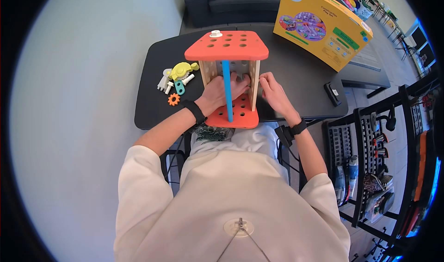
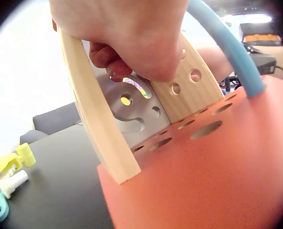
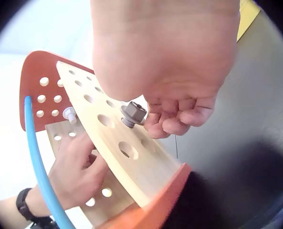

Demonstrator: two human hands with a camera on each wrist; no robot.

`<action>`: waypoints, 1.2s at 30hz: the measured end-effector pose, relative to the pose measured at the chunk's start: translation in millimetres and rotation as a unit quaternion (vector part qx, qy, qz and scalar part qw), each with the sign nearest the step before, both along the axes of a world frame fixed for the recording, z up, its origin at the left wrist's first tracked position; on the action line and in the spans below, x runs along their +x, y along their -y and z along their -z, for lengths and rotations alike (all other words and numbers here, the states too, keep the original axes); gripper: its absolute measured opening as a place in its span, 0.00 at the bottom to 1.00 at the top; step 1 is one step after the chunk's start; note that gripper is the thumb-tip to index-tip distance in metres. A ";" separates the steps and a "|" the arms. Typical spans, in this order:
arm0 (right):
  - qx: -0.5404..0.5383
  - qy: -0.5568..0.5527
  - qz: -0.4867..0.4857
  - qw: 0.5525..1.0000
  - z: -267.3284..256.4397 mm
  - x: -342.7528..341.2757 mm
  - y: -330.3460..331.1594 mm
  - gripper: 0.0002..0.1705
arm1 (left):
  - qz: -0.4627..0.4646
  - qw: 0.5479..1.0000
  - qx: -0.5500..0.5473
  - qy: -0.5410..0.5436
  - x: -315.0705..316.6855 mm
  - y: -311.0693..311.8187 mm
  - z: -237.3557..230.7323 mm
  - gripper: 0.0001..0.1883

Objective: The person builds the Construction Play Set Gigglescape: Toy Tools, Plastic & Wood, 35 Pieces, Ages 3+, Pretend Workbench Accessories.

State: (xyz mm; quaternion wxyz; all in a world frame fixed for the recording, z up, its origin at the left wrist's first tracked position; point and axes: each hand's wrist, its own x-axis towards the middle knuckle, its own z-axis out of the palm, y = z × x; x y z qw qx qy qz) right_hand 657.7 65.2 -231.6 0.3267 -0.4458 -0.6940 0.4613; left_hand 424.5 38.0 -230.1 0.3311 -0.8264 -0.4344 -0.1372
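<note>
A toy box frame stands on the table, with a red perforated top (image 1: 226,44), a red base (image 2: 217,157), wooden side panels, a grey slotted panel (image 2: 146,112) at the back and a blue post (image 1: 227,93) in front. My left hand (image 1: 221,92) reaches inside, fingers bent near the inner face of the right wooden panel (image 3: 117,138). Outside that panel is my right hand (image 1: 276,95), its fingers curled beside a grey hex-head bolt (image 3: 133,113) that sticks out of it. I cannot tell what the hidden fingertips hold. A white bolt (image 3: 70,114) pokes through the top.
Left of the frame lie a yellow piece (image 1: 182,70), a grey piece (image 1: 163,80), a teal two-hole link (image 1: 180,87), white bolts and an orange gear (image 1: 174,99). A yellow box (image 1: 321,26) stands behind on the right. A black object (image 1: 332,94) lies near the table's right edge.
</note>
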 end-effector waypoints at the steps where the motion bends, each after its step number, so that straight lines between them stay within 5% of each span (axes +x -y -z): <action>1: -0.001 0.002 0.000 1.000 1.2 -2.3 1.3 0.20 | -0.003 1.000 -0.004 0.000 -0.3 -0.6 -0.3 0.20; 4: 0.028 -0.027 -0.013 0.999 8.8 -2.9 2.0 0.22 | -0.005 1.000 -0.012 0.001 2.5 1.3 -1.0 0.20; 9: 0.155 0.244 -0.071 0.954 38.6 -9.6 -38.9 0.23 | -0.010 1.000 -0.003 -0.006 3.4 4.7 -2.8 0.21; 10: 0.155 0.244 -0.071 0.955 22.0 -7.8 -33.1 0.23 | -0.011 1.000 0.001 -0.014 4.0 6.3 -4.9 0.21; 12: -0.053 0.138 -0.054 0.988 -28.4 -2.2 -9.5 0.22 | -0.013 1.000 0.006 -0.022 4.6 6.1 -5.0 0.21; 15: 0.110 0.004 -0.009 0.994 13.8 2.1 0.9 0.20 | -0.009 1.000 0.007 -0.003 1.6 2.7 1.1 0.21; 19: 0.098 0.006 -0.023 0.995 21.1 -5.9 -3.8 0.19 | -0.011 1.000 -0.004 -0.013 4.3 5.3 -2.8 0.22; 21: 0.120 0.191 -0.048 0.973 22.2 -11.5 -20.2 0.18 | -0.014 1.000 -0.006 -0.017 4.1 6.7 -6.9 0.22; 25: 0.018 0.211 -0.079 0.974 1.6 -12.0 -21.4 0.18 | -0.003 1.000 -0.007 -0.012 3.2 6.2 -5.5 0.22; 27: 0.055 0.108 0.032 0.992 0.1 -7.1 -4.6 0.17 | 0.004 1.000 -0.001 -0.005 1.5 4.1 -4.5 0.22; 31: 0.219 0.039 0.027 0.975 9.4 -10.4 3.8 0.15 | -0.014 1.000 -0.023 0.007 1.9 3.5 1.8 0.21; 34: 0.161 0.076 0.017 0.984 28.5 -17.5 -20.4 0.13 | -0.005 1.000 -0.014 0.000 0.0 1.5 4.4 0.21; 36: 0.256 0.219 -0.041 0.941 56.4 -18.5 -42.1 0.13 | 0.002 1.000 -0.007 -0.007 -0.7 2.4 2.5 0.21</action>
